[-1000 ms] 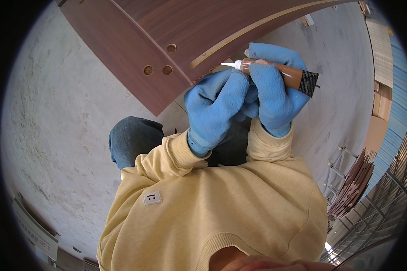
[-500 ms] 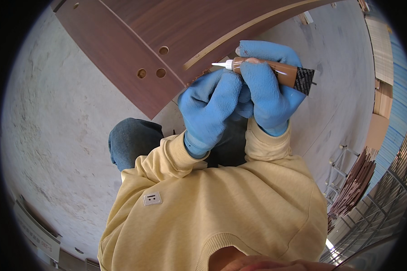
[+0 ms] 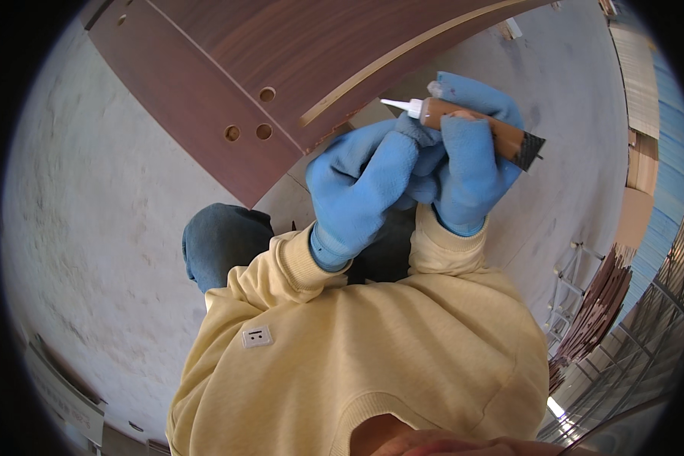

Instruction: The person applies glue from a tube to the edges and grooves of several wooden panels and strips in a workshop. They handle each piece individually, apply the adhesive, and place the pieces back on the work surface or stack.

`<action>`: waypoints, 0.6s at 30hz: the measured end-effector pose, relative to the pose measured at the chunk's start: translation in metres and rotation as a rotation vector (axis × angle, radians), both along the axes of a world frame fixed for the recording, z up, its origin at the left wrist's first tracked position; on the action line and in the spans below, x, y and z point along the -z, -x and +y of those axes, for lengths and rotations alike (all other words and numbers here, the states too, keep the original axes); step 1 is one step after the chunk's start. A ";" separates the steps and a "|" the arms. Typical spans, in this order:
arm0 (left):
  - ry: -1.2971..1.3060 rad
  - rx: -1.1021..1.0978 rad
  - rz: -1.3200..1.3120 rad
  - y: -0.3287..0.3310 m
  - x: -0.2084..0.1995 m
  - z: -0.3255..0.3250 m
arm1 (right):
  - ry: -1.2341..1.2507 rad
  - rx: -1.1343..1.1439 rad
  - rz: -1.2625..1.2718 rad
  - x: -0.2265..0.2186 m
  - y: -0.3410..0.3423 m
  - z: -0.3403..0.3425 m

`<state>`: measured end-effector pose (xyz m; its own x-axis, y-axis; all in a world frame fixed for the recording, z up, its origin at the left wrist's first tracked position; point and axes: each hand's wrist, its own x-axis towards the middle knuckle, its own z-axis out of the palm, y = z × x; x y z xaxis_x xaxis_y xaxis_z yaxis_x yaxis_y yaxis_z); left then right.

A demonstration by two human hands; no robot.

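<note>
My right hand (image 3: 475,163), in a blue glove, is wrapped round a brown squeeze tube (image 3: 463,121) with a white pointed nozzle and a dark crimped end. The nozzle points left and stands clear of the panel. My left hand (image 3: 365,182), gloved alike, is closed beside it, its fingertips bunched against the right hand's fingers just below the nozzle. What it holds, if anything, is hidden. Ahead lies a dark reddish-brown wood panel (image 3: 197,83) with several round holes and a long pale groove. Its edge looks chipped close to the left hand.
Grey concrete floor (image 3: 121,251) spreads around the panel. My bent knee (image 3: 228,243) is below the panel's near corner. On the right are stacked boards (image 3: 596,304), a metal frame (image 3: 566,277) and blue sheeting (image 3: 672,152). A white board (image 3: 64,395) stands at lower left.
Both hands have shifted slightly right and a little down with the tube. The tube tilts more, its crimped end lower, and its nozzle is farther from the panel edge.
</note>
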<state>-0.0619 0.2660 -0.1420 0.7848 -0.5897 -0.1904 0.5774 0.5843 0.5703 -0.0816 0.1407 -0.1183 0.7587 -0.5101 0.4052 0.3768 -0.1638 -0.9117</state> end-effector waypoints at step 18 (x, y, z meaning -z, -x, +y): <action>0.462 0.276 0.180 0.017 0.025 -0.018 | 0.290 0.255 -0.079 0.008 0.070 -0.041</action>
<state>-0.0786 0.2476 -0.1669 0.5689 -0.8222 0.0195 0.8085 0.5634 0.1701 -0.1520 0.1001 -0.1265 0.5832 -0.5334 0.6127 0.3584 -0.5079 -0.7833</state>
